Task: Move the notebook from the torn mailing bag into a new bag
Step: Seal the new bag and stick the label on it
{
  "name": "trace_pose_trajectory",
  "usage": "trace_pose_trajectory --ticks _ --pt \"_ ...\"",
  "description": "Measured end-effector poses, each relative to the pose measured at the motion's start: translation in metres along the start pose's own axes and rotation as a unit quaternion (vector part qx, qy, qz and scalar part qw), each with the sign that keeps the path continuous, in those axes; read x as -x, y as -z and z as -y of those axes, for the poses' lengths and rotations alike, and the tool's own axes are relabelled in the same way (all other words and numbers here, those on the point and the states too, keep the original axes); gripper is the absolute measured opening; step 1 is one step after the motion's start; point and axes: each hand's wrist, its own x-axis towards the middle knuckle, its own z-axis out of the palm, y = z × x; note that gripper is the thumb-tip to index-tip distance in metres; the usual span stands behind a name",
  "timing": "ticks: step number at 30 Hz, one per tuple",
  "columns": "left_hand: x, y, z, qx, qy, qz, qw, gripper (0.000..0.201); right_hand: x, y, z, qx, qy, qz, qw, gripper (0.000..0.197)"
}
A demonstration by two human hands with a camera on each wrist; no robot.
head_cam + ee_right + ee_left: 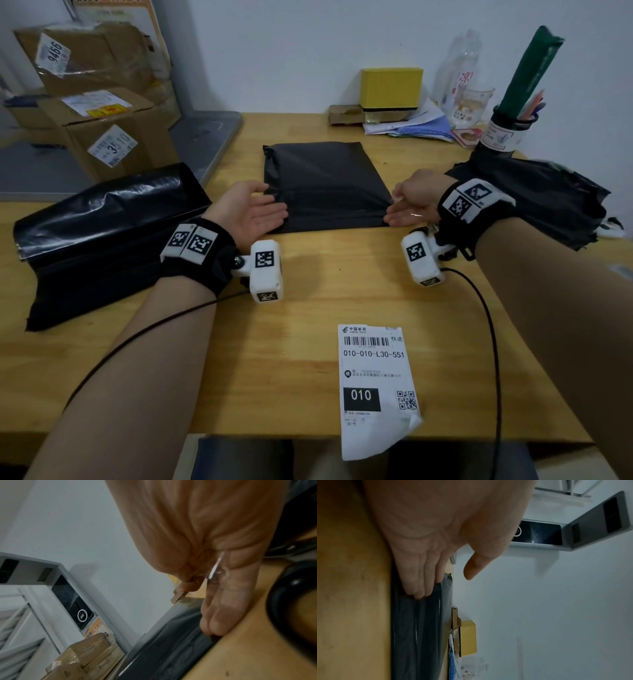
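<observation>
Both hands are flat and wide. Left hand (251,209) and right hand (412,204) touch the black bag (325,185) sides on the worktop (308,308).

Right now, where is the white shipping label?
In the head view, the white paper shipping label lies at the near edge of the wooden table, right of centre, its lower end overhanging.

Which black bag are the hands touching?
The flat, smooth black bag in the middle of the table; both hands touch its sides. The bag pile on the left and the crumpled bag on the right lie untouched.
</observation>
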Motion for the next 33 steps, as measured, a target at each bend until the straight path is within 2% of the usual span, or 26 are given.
trace_pose_trajectory --ticks 2,4,7,10,12,16,22,29,33 --pt "0.002 -0.001 -0.001 -0.012 -0.032 -0.01 0.999 0.046 0.006 0.0 0.0 0.023 0.027 -0.014 0.999 0.017" --pt "0.007 -0.002 -0.003 0.017 -0.03 0.029 0.999 0.041 0.009 0.0 0.003 0.014 0.06 -0.01 0.998 0.018" --pt "0.014 -0.018 -0.008 0.046 -0.001 0.1 0.994 0.037 0.015 -0.009 0.013 -0.062 0.067 0.062 0.994 0.022" --pt "0.011 -0.042 -0.011 -0.026 0.022 0.109 0.993 0.04 0.026 -0.036 0.023 -0.064 0.065 0.146 0.985 0.028" --pt "0.007 -0.052 -0.011 -0.073 0.043 0.093 0.992 0.046 0.026 -0.058 0.024 -0.045 0.066 0.163 0.983 0.034" --pt "0.0 -0.05 -0.001 -0.113 0.091 0.055 0.988 0.052 0.009 -0.08 0.013 -0.016 0.015 0.15 0.988 0.038" --pt "-0.011 -0.031 0.004 -0.027 0.116 0.037 0.992 0.048 0.001 -0.066 0.011 0.014 0.006 0.087 0.996 0.041" --pt "0.001 -0.008 -0.002 -0.003 0.097 -0.018 0.995 0.041 0.003 -0.026 0.007 0.133 0.023 -0.002 0.991 0.037" --pt "0.016 -0.012 0.001 -0.04 0.066 -0.041 0.996 0.036 0.02 -0.015 0.001 0.167 0.033 0.023 0.985 0.028"
